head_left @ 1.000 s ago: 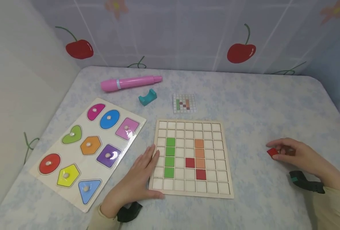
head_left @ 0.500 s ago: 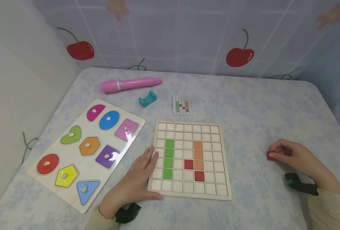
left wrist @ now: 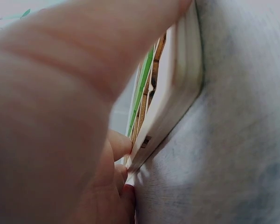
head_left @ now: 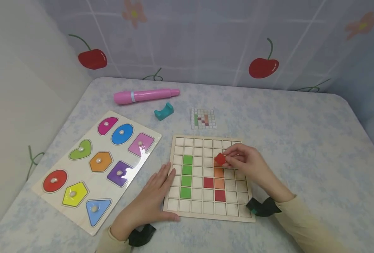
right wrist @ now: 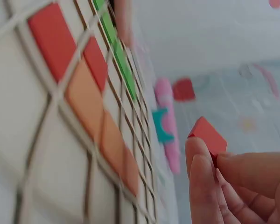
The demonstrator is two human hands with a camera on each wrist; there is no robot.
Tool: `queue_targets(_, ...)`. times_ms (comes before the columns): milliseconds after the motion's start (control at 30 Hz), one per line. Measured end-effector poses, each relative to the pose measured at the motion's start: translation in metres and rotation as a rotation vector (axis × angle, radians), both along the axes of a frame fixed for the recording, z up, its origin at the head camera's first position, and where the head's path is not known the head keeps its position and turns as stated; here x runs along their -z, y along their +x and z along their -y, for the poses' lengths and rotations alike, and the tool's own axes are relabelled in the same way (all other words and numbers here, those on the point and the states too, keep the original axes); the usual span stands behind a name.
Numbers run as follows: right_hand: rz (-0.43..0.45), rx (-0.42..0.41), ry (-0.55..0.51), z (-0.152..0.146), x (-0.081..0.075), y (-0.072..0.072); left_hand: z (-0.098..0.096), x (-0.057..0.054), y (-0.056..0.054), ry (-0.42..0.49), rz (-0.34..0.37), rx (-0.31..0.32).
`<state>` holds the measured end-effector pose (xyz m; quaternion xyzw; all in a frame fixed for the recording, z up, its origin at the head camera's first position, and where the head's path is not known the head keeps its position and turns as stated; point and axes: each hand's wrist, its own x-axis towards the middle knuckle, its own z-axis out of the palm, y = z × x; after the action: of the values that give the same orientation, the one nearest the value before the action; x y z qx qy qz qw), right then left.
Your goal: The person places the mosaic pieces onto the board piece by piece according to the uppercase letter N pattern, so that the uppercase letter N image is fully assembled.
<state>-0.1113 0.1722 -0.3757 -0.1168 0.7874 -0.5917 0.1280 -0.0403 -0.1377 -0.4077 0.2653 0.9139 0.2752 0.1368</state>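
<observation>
My right hand (head_left: 248,161) pinches a small red square tile (head_left: 220,159) between thumb and fingers, over the upper right part of a wooden grid board (head_left: 250,214). In the right wrist view the red tile (right wrist: 210,136) is tilted, above the board's surface. Beneath it runs a column of orange tiles (head_left: 219,183), its top one partly covered. Two red tiles sit in the grid, one (head_left: 208,182) left of the orange column and one (head_left: 220,195) below it. A column of green tiles (head_left: 186,181) fills cells on the left. My left hand (head_left: 150,196) lies with fingers extended along the board's left edge.
Left of the board lies a knobbed shape puzzle (head_left: 107,186). Behind are a pink pen-shaped toy (head_left: 150,95), a teal curved holder (head_left: 164,111) and a small printed grid card (head_left: 203,118). A cherry-patterned curtain (head_left: 199,42) hangs behind the table.
My right hand has picked the red tile up from the right side of the table and carried it left, over the board. The left hand stays at the board's edge.
</observation>
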Motion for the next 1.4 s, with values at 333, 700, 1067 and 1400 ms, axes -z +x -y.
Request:
queue_targets(333,-0.079,-0.129,0.148,0.045,0.021,-0.011,-0.003,-0.001,-0.001,-0.016,0.022,0.001)
queue_targets(700,-0.234,-0.240,0.321,0.052,0.018,-0.010,-0.001,-0.003,-0.001,-0.030,0.045,-0.009)
queue_targets(1067,-0.271,-0.254,0.389,0.055,0.015,-0.007,0.000,-0.001,0.001,-0.004,0.007,0.000)
queue_targets(1400,-0.281,-0.279,0.344,0.043,0.005,-0.007,0.000,0.000,0.000,-0.016,0.020,-0.004)
